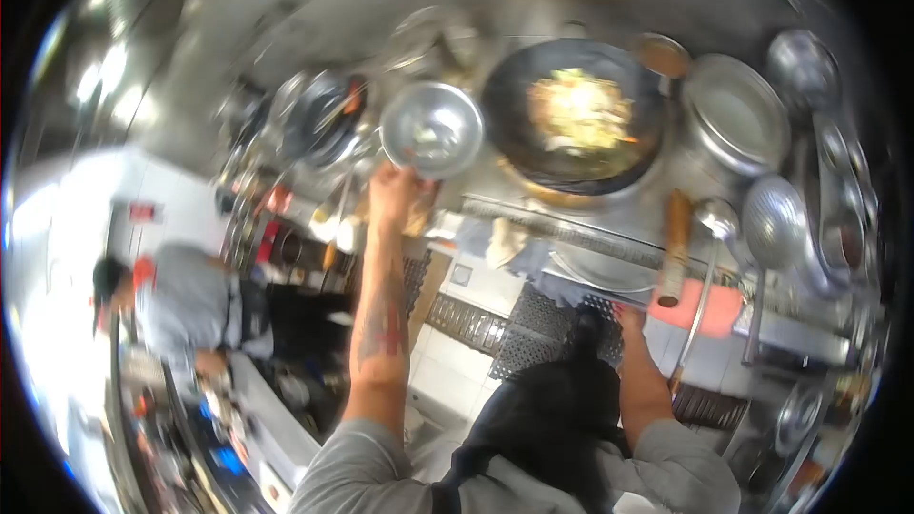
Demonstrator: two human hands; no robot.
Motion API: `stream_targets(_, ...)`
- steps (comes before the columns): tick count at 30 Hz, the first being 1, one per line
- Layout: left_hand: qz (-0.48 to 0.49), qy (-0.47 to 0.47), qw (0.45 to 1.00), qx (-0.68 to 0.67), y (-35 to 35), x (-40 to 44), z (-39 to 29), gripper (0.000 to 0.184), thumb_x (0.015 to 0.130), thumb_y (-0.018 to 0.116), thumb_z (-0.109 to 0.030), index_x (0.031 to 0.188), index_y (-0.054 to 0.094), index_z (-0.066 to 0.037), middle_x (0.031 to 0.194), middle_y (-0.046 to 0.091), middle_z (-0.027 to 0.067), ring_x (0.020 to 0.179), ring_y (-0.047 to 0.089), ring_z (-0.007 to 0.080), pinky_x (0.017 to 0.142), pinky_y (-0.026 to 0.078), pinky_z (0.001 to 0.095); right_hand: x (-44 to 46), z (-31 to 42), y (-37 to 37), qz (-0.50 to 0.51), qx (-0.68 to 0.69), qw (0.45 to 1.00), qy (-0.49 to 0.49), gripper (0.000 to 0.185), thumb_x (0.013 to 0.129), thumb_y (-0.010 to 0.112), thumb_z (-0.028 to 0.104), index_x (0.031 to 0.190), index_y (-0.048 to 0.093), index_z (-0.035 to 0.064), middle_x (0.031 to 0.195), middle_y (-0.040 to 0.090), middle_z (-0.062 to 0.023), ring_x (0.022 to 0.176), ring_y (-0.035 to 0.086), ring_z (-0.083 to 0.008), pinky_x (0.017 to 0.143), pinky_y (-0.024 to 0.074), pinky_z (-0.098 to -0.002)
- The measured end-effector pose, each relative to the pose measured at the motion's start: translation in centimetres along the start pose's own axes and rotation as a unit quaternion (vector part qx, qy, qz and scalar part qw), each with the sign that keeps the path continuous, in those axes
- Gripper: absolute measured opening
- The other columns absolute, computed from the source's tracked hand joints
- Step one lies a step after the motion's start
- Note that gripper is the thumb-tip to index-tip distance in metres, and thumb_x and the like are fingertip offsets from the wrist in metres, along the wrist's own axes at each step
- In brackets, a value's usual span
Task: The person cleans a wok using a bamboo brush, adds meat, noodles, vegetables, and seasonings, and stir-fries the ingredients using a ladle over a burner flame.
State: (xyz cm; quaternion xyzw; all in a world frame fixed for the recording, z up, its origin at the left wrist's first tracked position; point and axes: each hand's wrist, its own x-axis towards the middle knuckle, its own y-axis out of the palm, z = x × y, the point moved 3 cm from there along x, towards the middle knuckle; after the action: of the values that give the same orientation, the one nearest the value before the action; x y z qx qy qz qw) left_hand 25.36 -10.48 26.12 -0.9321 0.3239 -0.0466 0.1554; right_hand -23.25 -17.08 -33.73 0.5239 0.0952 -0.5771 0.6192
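My left hand point(392, 192) is stretched forward and closed on the near rim of a shiny metal bowl point(447, 112). Small scraps or reflections show in the bowl; I cannot tell which. Just right of it, a black wok point(509, 100) sits on the stove, apart from the bowl. A heap of pale yellow chopped food with orange bits point(579, 112) lies in the wok. My right hand point(628, 316) hangs low by the stove's front edge, near a blue-grey cloth point(562, 286). Its fingers are mostly hidden and blurred.
At the right are a metal pan point(738, 114), a perforated skimmer point(773, 219), a long ladle point(716, 219) and a wooden handle point(676, 247). More pans point(324, 119) stand at the left. A co-worker point(190, 295) in grey works at the left. A black perforated mat point(538, 333) covers part of the floor.
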Motion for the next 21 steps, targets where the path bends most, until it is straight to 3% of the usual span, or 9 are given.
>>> stream_targets(3, -0.069, -0.121, 0.956, -0.257, -11.3, -12.4, 6.8, 0.016, 0.096, 0.056, -0.003, 0.107, 0.063, 0.005, 0.1, 0.07, 0.0154, 0.082, 0.07, 0.0208, 0.073, 0.061, 0.0324, 0.5, 2.4, 1.4, -0.009, -0.043, 0.996, 0.08, 0.026, 0.099, 0.052, 0.013, 0.123, 0.055, 0.0035, 0.111, 0.067, -0.0129, 0.095, 0.068, -0.0281, 0.081, 0.0573, -0.0401)
stream_targets(6, -0.18, -0.199, 0.925, -0.268, -23.9, -26.1, 15.1, 0.015, 0.095, 0.058, -0.003, 0.107, 0.061, 0.005, 0.101, 0.067, 0.0163, 0.083, 0.068, 0.0226, 0.076, 0.06, 0.0315, 5.6, 4.6, -0.9, 0.216, -0.125, 0.963, 0.104, 0.04, 0.101, 0.041, 0.031, 0.127, 0.055, 0.0043, 0.124, 0.061, -0.0142, 0.123, 0.055, -0.0327, 0.104, 0.0452, -0.0493)
stream_targets(9, -0.368, -0.197, 0.841, -0.345, -35.1, -41.1, 23.6, 0.021, 0.093, 0.061, -0.001, 0.112, 0.058, 0.006, 0.105, 0.064, 0.017, 0.09, 0.067, 0.024, 0.077, 0.061, 0.0334, 2.5, 6.8, 2.7, 0.084, -0.238, 0.96, 0.118, 0.039, 0.091, 0.055, 0.041, 0.117, 0.057, 0.012, 0.12, 0.06, -0.0079, 0.119, 0.056, -0.0303, 0.101, 0.0449, -0.0514)
stream_targets(10, -0.43, -0.199, 0.803, -0.361, -38.3, -45.9, 25.8, 0.022, 0.092, 0.061, 0.0, 0.113, 0.057, 0.007, 0.105, 0.064, 0.0172, 0.091, 0.067, 0.0243, 0.077, 0.061, 0.033, 2.3, 6.7, 3.7, -0.036, -0.22, 0.966, 0.132, 0.039, 0.09, 0.056, 0.044, 0.111, 0.06, 0.0124, 0.113, 0.063, -0.0078, 0.117, 0.057, -0.028, 0.099, 0.0455, -0.0504)
stream_targets(13, -0.577, -0.195, 0.699, -0.374, -44.8, -56.7, 29.2, 0.021, 0.095, 0.053, 0.0, 0.115, 0.054, 0.008, 0.104, 0.063, 0.0174, 0.09, 0.068, 0.0246, 0.071, 0.063, 0.0288, 1.1, 6.8, 5.4, -0.04, -0.316, 0.939, 0.126, 0.038, 0.091, 0.053, 0.046, 0.106, 0.065, 0.014, 0.102, 0.067, -0.004, 0.104, 0.064, -0.0251, 0.096, 0.0481, -0.0485)
stream_targets(18, -0.64, -0.159, 0.625, -0.418, -50.2, -60.6, 30.9, 0.019, 0.095, 0.048, 0.001, 0.111, 0.053, 0.01, 0.104, 0.063, 0.0185, 0.084, 0.07, 0.0254, 0.063, 0.064, 0.0258, 0.4, 6.6, 4.8, 0.179, -0.269, 0.929, 0.179, 0.042, 0.096, 0.044, 0.046, 0.114, 0.066, 0.0151, 0.116, 0.068, -0.005, 0.111, 0.064, -0.0268, 0.096, 0.0479, -0.051)
stream_targets(19, -0.64, -0.161, 0.625, -0.417, -50.7, -59.8, 31.1, 0.019, 0.095, 0.048, 0.001, 0.111, 0.053, 0.01, 0.104, 0.063, 0.0185, 0.084, 0.07, 0.0254, 0.063, 0.064, 0.0258, 0.1, 7.2, 3.9, 0.364, -0.249, 0.883, 0.161, 0.043, 0.097, 0.043, 0.046, 0.115, 0.066, 0.0153, 0.119, 0.069, -0.0053, 0.112, 0.064, -0.0271, 0.096, 0.0479, -0.0515)
stream_targets(20, -0.662, -0.166, 0.607, -0.406, -51.2, -58.5, 31.3, 0.02, 0.095, 0.049, 0.0, 0.113, 0.052, 0.01, 0.104, 0.063, 0.0191, 0.084, 0.07, 0.0263, 0.065, 0.064, 0.0262, 0.6, 8.1, 4.6, 0.385, -0.224, 0.836, 0.322, 0.041, 0.098, 0.042, 0.041, 0.118, 0.066, 0.0143, 0.12, 0.069, -0.0058, 0.118, 0.062, -0.0274, 0.099, 0.0466, -0.0521)
stream_targets(21, -0.684, -0.17, 0.589, -0.395, -51.9, -57.7, 31.6, 0.022, 0.096, 0.05, 0.0, 0.114, 0.052, 0.011, 0.104, 0.063, 0.0196, 0.085, 0.071, 0.0271, 0.066, 0.065, 0.0266, 0.8, 8.0, 5.7, 0.239, -0.247, 0.909, 0.236, 0.039, 0.098, 0.042, 0.038, 0.12, 0.064, 0.0134, 0.123, 0.067, -0.0066, 0.117, 0.062, -0.0263, 0.098, 0.0471, -0.0502)
